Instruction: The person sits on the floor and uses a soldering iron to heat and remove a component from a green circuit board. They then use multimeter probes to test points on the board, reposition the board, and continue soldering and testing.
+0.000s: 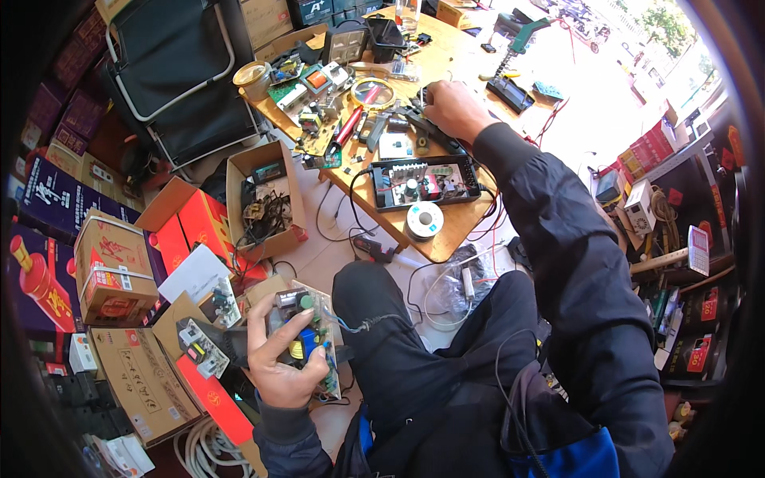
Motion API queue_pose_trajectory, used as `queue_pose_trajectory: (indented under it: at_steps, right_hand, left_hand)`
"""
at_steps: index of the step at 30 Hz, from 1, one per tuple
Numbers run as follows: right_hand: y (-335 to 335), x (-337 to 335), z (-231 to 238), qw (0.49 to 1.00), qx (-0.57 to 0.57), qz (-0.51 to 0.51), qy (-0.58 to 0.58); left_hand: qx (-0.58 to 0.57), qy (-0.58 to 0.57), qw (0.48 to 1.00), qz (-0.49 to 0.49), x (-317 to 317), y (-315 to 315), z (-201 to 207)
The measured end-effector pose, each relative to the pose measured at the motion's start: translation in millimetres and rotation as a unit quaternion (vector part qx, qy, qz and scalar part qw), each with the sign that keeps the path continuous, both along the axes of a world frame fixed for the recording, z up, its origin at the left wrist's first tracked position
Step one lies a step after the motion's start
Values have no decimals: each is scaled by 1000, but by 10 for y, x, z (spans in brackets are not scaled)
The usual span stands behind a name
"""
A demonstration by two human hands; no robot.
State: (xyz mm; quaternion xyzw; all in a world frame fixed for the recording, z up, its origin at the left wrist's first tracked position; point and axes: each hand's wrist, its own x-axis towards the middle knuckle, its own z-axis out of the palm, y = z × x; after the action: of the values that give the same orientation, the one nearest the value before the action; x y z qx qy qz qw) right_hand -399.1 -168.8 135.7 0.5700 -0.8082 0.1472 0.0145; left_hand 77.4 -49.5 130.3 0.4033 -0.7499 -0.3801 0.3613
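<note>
My left hand (280, 362) grips a circuit board (325, 309) beside my left knee. The board carries a green cylindrical part and a blue-and-yellow wound coil, and a thin grey wire runs off it across my thigh. My right arm reaches far over the wooden table (462, 231), and my right hand (458, 110) is closed among the tools there. Whatever its fingers hold is too small and partly hidden to name. Near that hand lie dark hand tools (430, 127). Closer to me stand an opened black electronics case (426, 185) and a solder spool (424, 221).
Loose circuit boards (315, 84), a round yellow-rimmed magnifier (372, 94) and a digital meter (510, 93) crowd the table. An open carton of cables (267, 199) sits left of it. Stacked boxes (115, 271) line the left, beside a folding chair (187, 88). Cables trail over the floor.
</note>
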Motion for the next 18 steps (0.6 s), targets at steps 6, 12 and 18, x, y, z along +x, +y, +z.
queue_pose_trajectory:
  at_steps: [6, 12, 18]
  right_hand:
    - [28, 90, 178, 999, -22, -19, -14]
    - [1071, 196, 543, 958, -221, 76, -165]
    - [2764, 574, 579, 842, -352, 7, -409]
  left_hand:
    - [4, -7, 1000, -21, 11, 10, -39]
    - [22, -6, 999, -39, -43, 11, -162]
    - [25, -22, 999, -43, -123, 149, -382]
